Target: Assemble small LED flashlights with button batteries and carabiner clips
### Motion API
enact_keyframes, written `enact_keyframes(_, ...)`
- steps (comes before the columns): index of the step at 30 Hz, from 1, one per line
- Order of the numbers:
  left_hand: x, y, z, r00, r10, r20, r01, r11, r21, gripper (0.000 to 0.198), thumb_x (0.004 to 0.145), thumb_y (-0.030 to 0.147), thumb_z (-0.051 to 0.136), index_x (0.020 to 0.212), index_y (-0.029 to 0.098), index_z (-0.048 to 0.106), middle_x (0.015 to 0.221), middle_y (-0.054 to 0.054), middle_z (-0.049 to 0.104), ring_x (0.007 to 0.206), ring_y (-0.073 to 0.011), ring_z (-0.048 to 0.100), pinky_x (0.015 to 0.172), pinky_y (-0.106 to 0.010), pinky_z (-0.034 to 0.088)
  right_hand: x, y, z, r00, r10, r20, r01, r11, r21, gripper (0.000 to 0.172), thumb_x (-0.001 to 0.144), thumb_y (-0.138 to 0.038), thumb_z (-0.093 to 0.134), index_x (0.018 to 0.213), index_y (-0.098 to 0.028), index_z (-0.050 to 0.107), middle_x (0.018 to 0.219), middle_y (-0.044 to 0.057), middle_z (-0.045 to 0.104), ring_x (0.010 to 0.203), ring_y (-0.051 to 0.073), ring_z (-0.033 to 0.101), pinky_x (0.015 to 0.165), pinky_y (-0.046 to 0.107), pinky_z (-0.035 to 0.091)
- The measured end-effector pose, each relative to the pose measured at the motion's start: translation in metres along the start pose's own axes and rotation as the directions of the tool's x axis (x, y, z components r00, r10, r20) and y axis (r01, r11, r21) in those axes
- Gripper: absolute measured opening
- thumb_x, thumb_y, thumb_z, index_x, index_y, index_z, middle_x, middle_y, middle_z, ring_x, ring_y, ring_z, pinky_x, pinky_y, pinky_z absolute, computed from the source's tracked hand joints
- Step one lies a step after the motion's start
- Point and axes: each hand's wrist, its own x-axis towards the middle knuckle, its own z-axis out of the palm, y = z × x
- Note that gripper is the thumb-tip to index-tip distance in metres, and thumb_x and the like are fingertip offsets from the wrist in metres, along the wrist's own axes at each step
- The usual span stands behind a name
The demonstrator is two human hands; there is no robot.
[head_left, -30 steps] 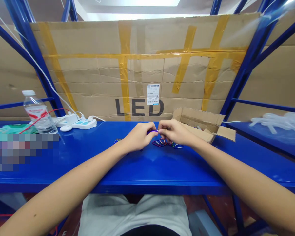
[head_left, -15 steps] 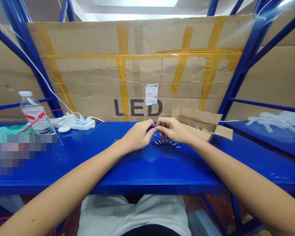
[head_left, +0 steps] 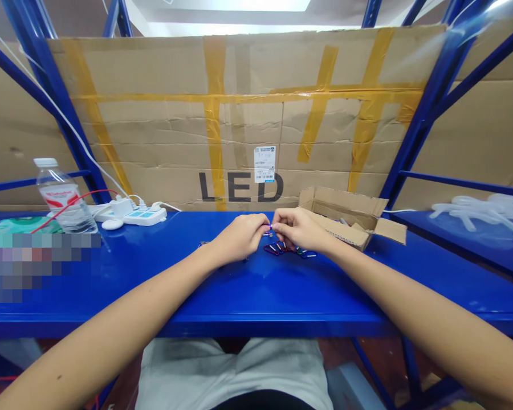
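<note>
My left hand (head_left: 241,236) is closed in a pinch on a small purple carabiner (head_left: 268,226), mostly hidden by the fingers. From the other side, the thumb and fingertips of my right hand (head_left: 297,228) grip the same carabiner. Just below the hands, a row of coloured carabiners (head_left: 272,249) in red, green and blue lies on the blue table (head_left: 239,296). My right hand covers part of that row. Another small metal piece (head_left: 204,244) shows behind my left wrist, too little of it visible to name.
An open cardboard box (head_left: 346,213) stands behind my right forearm. At the left are a water bottle (head_left: 64,199), a white power strip (head_left: 141,215) with cables and a green packet (head_left: 23,226). Clear plastic tubes (head_left: 479,210) lie at the right. A large cardboard sheet (head_left: 166,131) forms the back.
Both hands have dropped slightly and turned a little, still holding the purple carabiner between them. My right fingers now hide more of the carabiner row.
</note>
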Motion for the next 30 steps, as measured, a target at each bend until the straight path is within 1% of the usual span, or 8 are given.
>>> enact_keyframes(6,0.002,-0.001,-0.003,0.998,-0.067,-0.013,0.066,0.994,-0.092,0.017,0.096,0.022,0.042,0.094,0.018,0.059,0.090,-0.007,0.069,0.084,-0.0205,0.063,0.075,-0.033,0.046,0.003,-0.001,-0.002,0.996,-0.077,-0.032,0.072,0.988,-0.136,0.014,0.090,-0.027,0.051,0.078,-0.020,0.050,0.058,-0.004,0.055,0.041,0.010,0.050,0.041,0.023,0.039)
enact_keyframes(13,0.004,-0.009,0.000,0.978,-0.208,0.005,0.198,0.919,-0.340,0.017,0.093,0.023,0.044,0.090,0.017,0.059,0.082,-0.003,0.066,0.080,-0.0169,0.060,0.076,-0.032,0.045,0.004,0.001,-0.002,0.991,-0.101,-0.087,0.082,0.976,-0.199,0.016,0.089,-0.031,0.054,0.082,-0.018,0.057,0.060,-0.001,0.057,0.050,0.012,0.054,0.051,0.025,0.043)
enact_keyframes(16,0.008,-0.013,0.000,0.937,-0.350,0.023,0.306,0.785,-0.539,0.013,0.091,0.022,0.046,0.088,0.017,0.058,0.074,-0.001,0.062,0.063,-0.0125,0.053,0.064,-0.028,0.042,0.006,0.004,-0.005,0.987,-0.074,-0.143,0.044,0.977,-0.207,0.016,0.091,-0.031,0.052,0.085,-0.018,0.057,0.064,0.000,0.060,0.054,0.014,0.056,0.053,0.026,0.043)
enact_keyframes(20,0.013,-0.015,-0.007,0.844,-0.521,0.122,0.395,0.453,-0.799,0.014,0.094,0.026,0.045,0.095,0.021,0.058,0.067,0.002,0.052,0.044,-0.0070,0.035,0.046,-0.023,0.025,0.010,0.012,-0.011,0.968,-0.121,-0.220,0.016,0.904,-0.428,0.017,0.091,-0.029,0.051,0.083,-0.018,0.060,0.071,0.004,0.065,0.063,0.016,0.058,0.058,0.028,0.041)
enact_keyframes(22,0.013,-0.015,-0.012,0.820,-0.562,0.110,0.375,0.382,-0.845,0.017,0.096,0.033,0.045,0.093,0.022,0.058,0.064,0.003,0.047,0.043,-0.0059,0.031,0.044,-0.021,0.020,0.013,0.017,-0.013,0.979,-0.124,-0.160,0.009,0.816,-0.578,0.014,0.089,-0.024,0.053,0.081,-0.017,0.063,0.074,0.005,0.067,0.065,0.016,0.057,0.060,0.029,0.040)
enact_keyframes(24,0.013,-0.015,-0.015,0.805,-0.588,0.076,0.356,0.375,-0.856,0.019,0.096,0.035,0.047,0.087,0.021,0.057,0.062,0.004,0.044,0.043,-0.0050,0.031,0.043,-0.020,0.019,0.017,0.022,-0.012,0.996,-0.074,-0.054,0.018,0.740,-0.672,0.011,0.087,-0.019,0.055,0.083,-0.017,0.065,0.077,0.006,0.069,0.067,0.016,0.058,0.062,0.029,0.040)
enact_keyframes(26,0.012,-0.015,-0.017,0.794,-0.605,0.056,0.348,0.377,-0.858,0.018,0.095,0.031,0.049,0.083,0.020,0.056,0.061,0.004,0.044,0.042,-0.0041,0.030,0.042,-0.019,0.020,0.022,0.028,-0.009,1.000,-0.012,0.026,0.027,0.693,-0.720,0.011,0.086,-0.016,0.057,0.086,-0.016,0.068,0.084,0.007,0.071,0.072,0.017,0.060,0.065,0.028,0.041)
enact_keyframes(30,0.011,-0.016,-0.017,0.789,-0.613,0.043,0.327,0.359,-0.874,0.018,0.096,0.026,0.046,0.082,0.019,0.055,0.061,0.004,0.046,0.040,-0.0035,0.031,0.040,-0.017,0.021,0.032,0.038,-0.005,0.996,0.021,0.085,0.052,0.638,-0.768,0.013,0.085,-0.014,0.059,0.090,-0.016,0.071,0.093,0.008,0.071,0.084,0.018,0.062,0.072,0.026,0.042)
